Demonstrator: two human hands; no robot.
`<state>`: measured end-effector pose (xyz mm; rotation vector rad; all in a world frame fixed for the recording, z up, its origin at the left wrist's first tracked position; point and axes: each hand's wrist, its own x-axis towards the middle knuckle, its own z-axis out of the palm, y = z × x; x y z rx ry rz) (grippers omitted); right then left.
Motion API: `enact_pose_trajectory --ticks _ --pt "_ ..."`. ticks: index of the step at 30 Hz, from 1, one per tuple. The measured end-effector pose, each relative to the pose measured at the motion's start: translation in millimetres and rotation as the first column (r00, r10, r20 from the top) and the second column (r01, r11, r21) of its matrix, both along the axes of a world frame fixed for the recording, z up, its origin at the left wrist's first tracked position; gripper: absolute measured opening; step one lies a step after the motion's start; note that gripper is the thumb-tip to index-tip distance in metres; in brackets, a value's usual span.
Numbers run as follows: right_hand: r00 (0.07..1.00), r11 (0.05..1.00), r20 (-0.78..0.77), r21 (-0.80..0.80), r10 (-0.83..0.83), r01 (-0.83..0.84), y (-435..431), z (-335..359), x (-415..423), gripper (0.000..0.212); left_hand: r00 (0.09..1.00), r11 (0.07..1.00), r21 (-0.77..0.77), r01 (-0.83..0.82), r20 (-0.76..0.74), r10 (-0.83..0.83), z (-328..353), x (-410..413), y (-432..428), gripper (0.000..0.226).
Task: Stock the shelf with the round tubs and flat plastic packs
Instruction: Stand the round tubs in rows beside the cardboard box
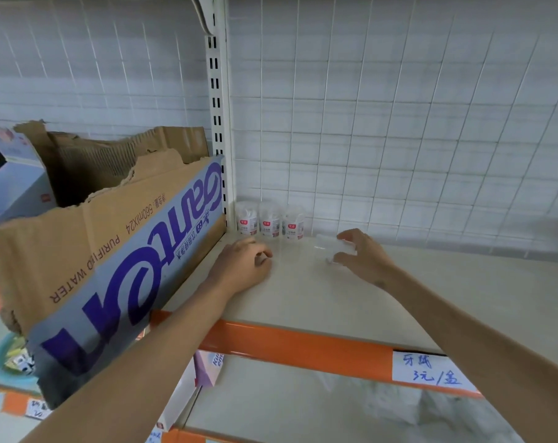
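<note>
Bare forearms (162, 346) cross an orange shelf edge (287, 343) onto the shelf (335, 298). Torn cardboard box (111, 251) sits at nine o'clock. Left hand (242, 262) rests with fingers (263, 257) curled; whether it holds anything is unclear. Right hand (364, 255), at three o'clock of it, pinches a clear flat pack (333, 247): likely light, slippery, crushable, best held by its edges. Three round tubs (269, 220) stand at twelve o'clock, far back.

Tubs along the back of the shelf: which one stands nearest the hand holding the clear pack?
The rightmost tub, just behind the clear pack in the right hand; the other two stand further left, toward the cardboard box.
</note>
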<state>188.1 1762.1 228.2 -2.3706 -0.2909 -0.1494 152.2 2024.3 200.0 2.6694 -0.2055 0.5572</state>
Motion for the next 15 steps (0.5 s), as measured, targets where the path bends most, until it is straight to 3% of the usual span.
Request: enact_pose_trajectory --ticks 8,13,15 --pt "0.988 0.98 -0.157 0.197 0.011 0.02 46 -6 -12 0.064 0.998 0.998 -0.019 0.061 -0.003 -0.061 -4 7 3 0.019" --pt "0.985 0.975 -0.175 0.22 -0.004 0.043 62 -5 -13 0.06 0.989 0.985 -0.153 0.083 -0.108 -0.1 1 6 0 0.053" --pt "0.981 0.966 -0.192 0.254 0.0 0.049 66 -3 -11 0.06 0.984 0.967 -0.242 0.084 -0.132 -0.119 1 8 2 0.055"
